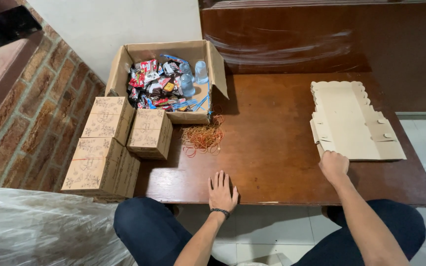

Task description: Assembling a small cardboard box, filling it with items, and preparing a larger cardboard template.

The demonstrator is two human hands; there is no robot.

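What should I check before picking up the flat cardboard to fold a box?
1. Right hand at the near edge of the flat cardboard stack: ok.
2. Left hand flat on the table, holding nothing: ok.
3. Bare table between the hands for folding: ok.
4. Rubber bands lying nearby: ok.
5. Snacks in the open carton: ok.
6. Only one sheet gripped: cannot tell.

Left hand (222, 191) flat, fingers spread, palm down; right hand (334, 165) curled, knuckles up.
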